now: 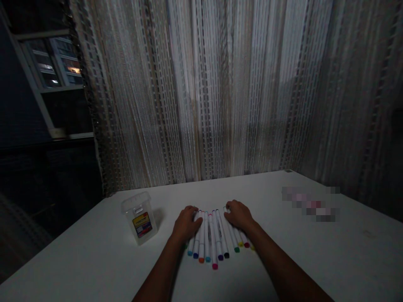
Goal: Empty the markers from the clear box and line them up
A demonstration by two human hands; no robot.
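Several white markers (pixel 213 239) lie side by side in a fan on the white table, their coloured ends toward me in blue, orange, pink, black, green, yellow and red. Over the left part of the fan my left hand (pixel 188 223) is curled, thumb and fingers round the upper ends of markers there. My right hand (pixel 239 215) curls likewise over the markers on the right, thumb toward the middle. Both palms hide parts of the markers under them. Between the hands the middle markers show uncovered, a pink-ended one (pixel 214 265) reaching nearest to me.
On the left of the table (pixel 103 256) stands a clear plastic container (pixel 140 218) with a lid and a yellow, red and blue label. A blurred-out pinkish patch (pixel 310 204) lies at the right. Behind the table hangs a striped string curtain (pixel 201 92), with a window (pixel 56 63) at left.
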